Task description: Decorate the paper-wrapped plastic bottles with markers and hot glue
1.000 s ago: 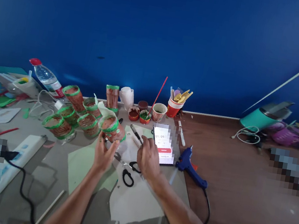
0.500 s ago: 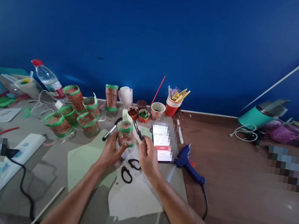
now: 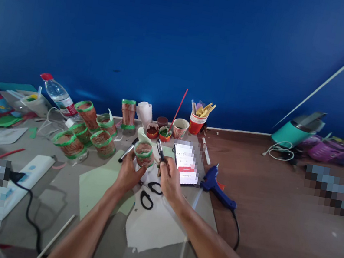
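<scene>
My left hand [image 3: 130, 174] is closed around a small cup [image 3: 144, 156] painted brown with green bands, and a pale strip stands up at its far rim. The cup tilts slightly towards me. Just to its right, my right hand [image 3: 170, 178] grips a black pen [image 3: 160, 148], tip pointing up and away; the tip's detail is too small to tell. Below the hands, black-handled scissors [image 3: 147, 200] lie on a torn white paper sheet [image 3: 154, 234], their blades mostly hidden. Another black marker [image 3: 127, 151] rests behind my left hand.
Several similar brown-green cups [image 3: 102, 143] stand to the left, near a water bottle [image 3: 59, 94]. Paint pots [image 3: 164, 135] and a red cup of tools [image 3: 196, 125] line the back. A phone [image 3: 186, 163] and a blue glue gun [image 3: 217, 187] with its cord lie to the right.
The cup has turned and tilted in my left hand, so green dots on its side no longer show. The pen in my right hand now points more upright.
</scene>
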Tool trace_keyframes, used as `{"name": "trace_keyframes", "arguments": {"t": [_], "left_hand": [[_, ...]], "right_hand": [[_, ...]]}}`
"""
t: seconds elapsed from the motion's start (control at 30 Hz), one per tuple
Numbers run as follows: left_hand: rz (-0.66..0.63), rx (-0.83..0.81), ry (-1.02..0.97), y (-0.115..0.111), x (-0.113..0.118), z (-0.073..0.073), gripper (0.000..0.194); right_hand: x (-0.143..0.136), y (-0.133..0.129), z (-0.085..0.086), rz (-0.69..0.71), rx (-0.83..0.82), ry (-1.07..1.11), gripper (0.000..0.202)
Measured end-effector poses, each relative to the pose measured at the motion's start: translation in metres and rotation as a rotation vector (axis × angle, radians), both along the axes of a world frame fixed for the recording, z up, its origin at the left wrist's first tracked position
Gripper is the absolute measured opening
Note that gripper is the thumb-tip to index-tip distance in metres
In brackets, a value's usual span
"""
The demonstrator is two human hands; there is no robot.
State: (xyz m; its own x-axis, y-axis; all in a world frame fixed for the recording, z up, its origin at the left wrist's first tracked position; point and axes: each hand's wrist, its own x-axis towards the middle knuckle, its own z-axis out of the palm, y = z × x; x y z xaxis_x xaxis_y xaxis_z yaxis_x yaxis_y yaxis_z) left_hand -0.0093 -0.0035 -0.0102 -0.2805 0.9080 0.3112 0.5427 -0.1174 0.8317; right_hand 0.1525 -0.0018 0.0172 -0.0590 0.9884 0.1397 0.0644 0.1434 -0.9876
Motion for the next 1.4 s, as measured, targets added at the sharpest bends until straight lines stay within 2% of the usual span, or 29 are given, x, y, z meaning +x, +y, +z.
{"name": "trace_keyframes", "arguments": {"t": [0.17, 0.27, 0.37, 0.47, 0.53, 0.57, 0.63, 0.73, 0.8, 0.93, 1.13, 1.3, 1.4], "left_hand": [[-0.038, -0.018, 0.083, 0.002, -0.001, 0.0, 0.062], [-0.046, 0.062, 0.086, 0.001, 0.0, -0.001, 0.063], [-0.012, 0.21, 0.074, -0.004, 0.001, 0.005, 0.061], [0.023, 0.411, -0.001, -0.015, 0.002, 0.019, 0.043], [-0.042, 0.482, -0.152, -0.023, 0.001, 0.029, 0.023], [-0.095, 0.481, -0.259, -0.026, 0.001, 0.034, 0.02], [-0.236, 0.396, -0.455, -0.03, 0.002, 0.04, 0.026], [-0.382, 0.218, -0.604, -0.031, 0.006, 0.044, 0.034], [-0.42, 0.163, -0.686, -0.031, 0.009, 0.045, 0.028], [-0.418, 0.177, -0.858, -0.031, 0.011, 0.047, 0.021], [-0.442, 0.11, -0.894, -0.032, 0.006, 0.053, 0.027], [-0.497, 0.02, -0.881, -0.034, 0.001, 0.053, 0.029], [-0.525, -0.057, -0.829, -0.035, -0.001, 0.052, 0.029]], "right_hand": [[-0.001, 0.0, -0.005, 0.033, -0.012, 0.026, 0.019], [-0.003, -0.002, -0.01, 0.05, 0.017, 0.041, 0.019], [-0.003, -0.004, -0.01, 0.056, 0.064, 0.064, 0.018], [-0.002, -0.009, -0.005, 0.068, 0.158, 0.046, 0.02], [-0.001, -0.014, 0.0, 0.088, 0.231, -0.007, 0.021], [-0.001, -0.016, 0.003, 0.1, 0.262, -0.031, 0.021], [-0.001, -0.019, 0.005, 0.129, 0.317, -0.071, 0.022], [-0.002, -0.021, 0.006, 0.18, 0.362, -0.136, 0.022], [-0.002, -0.021, 0.007, 0.22, 0.362, -0.178, 0.022], [-0.003, -0.024, 0.012, 0.32, 0.322, -0.206, 0.025], [-0.003, -0.026, 0.014, 0.42, 0.186, -0.128, 0.023], [-0.001, -0.023, 0.013, 0.624, 0.047, 0.093, 0.042], [-0.002, -0.023, 0.013, 0.67, 0.006, 0.175, 0.048]]}}
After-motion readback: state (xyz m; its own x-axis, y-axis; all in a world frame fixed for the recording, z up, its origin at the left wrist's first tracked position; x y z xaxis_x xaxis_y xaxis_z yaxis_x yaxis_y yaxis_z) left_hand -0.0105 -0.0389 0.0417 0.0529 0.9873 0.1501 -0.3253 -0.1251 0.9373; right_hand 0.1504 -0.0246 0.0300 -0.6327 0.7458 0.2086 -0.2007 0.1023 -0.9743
